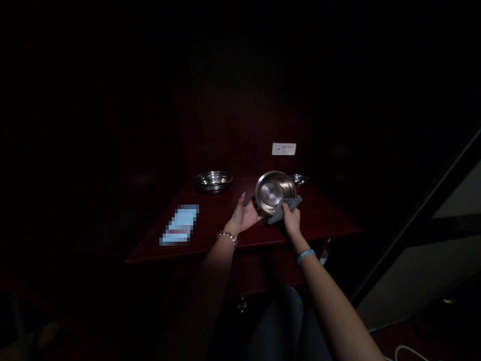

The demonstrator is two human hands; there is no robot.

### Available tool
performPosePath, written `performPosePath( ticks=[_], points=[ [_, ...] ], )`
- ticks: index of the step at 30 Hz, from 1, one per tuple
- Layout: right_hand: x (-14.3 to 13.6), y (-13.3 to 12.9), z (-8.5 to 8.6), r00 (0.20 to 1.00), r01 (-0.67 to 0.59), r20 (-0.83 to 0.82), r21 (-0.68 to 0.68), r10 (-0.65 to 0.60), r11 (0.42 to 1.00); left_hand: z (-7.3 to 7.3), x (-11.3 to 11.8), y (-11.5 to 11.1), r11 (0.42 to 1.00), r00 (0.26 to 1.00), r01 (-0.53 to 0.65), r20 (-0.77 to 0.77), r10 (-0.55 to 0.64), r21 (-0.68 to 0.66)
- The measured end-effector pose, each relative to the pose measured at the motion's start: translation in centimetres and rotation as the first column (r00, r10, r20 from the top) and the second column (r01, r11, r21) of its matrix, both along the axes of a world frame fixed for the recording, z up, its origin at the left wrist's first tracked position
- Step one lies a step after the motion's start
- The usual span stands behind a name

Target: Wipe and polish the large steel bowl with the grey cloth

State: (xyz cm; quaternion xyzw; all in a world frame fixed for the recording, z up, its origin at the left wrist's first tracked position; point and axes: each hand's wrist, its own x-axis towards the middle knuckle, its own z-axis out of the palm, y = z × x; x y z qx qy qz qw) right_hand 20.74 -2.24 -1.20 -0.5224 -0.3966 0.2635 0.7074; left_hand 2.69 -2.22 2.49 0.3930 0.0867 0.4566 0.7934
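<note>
A shiny steel bowl (271, 190) is held tilted above the table, its inside facing me. My left hand (246, 215) supports it from below at the left, thumb apart and pointing up, its fingertips hidden beneath the bowl. With my right hand (292, 218) I grip a grey-green cloth (277, 214) against the bowl's lower right rim. Stacked steel bowls (213, 181) rest on the table at the left back. Another steel dish (299, 179) is partly hidden behind the held bowl.
The dark red table (221, 240) has a blurred light-blue rectangle (180, 225) on its left side. A white socket panel (284, 149) is on the back wall. Below the front edge is a metal latch (242, 304). Surroundings are very dark.
</note>
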Motion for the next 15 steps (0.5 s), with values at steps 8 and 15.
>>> performPosePath(
  ticks=[8,15],
  points=[
    [0.0,0.1,-0.1,0.998,0.014,0.066,-0.024,-0.012,1.000,-0.5,0.7,0.8,0.980,0.971,-0.198,-0.142,0.195,-0.007],
    [-0.1,0.0,-0.1,0.990,0.011,0.138,-0.045,-0.005,0.999,-1.1,1.3,1.1,0.957,0.943,-0.285,-0.163,0.289,0.050]
  ],
)
